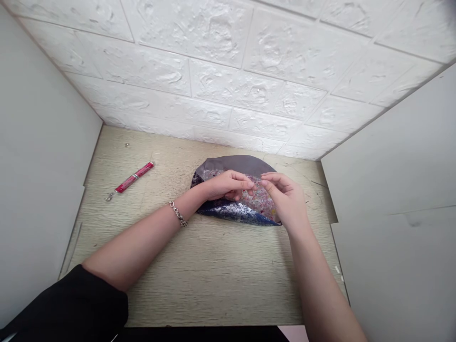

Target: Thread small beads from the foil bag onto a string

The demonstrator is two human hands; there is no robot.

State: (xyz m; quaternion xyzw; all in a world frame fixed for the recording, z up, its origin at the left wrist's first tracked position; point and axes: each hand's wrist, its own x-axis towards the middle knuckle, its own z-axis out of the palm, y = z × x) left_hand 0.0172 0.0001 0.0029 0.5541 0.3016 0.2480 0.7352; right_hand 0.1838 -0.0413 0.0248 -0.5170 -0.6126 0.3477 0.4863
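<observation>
Item one, a thin strand (258,182), is pinched between your left hand (228,185) and right hand (287,197), thumb and finger together on each side, above a shallow cloth holder (237,213) of small pale and pink beads (261,202) near the far edge of the tabletop (213,275); its material is too fine to tell. Judged handling: strand very light, easily lost, best gripped close to its ends; holder soft and floppy, best taken by both rims, as the beads likely roll. Item two, a slim red packet (134,177), lies toward the far left corner.
</observation>
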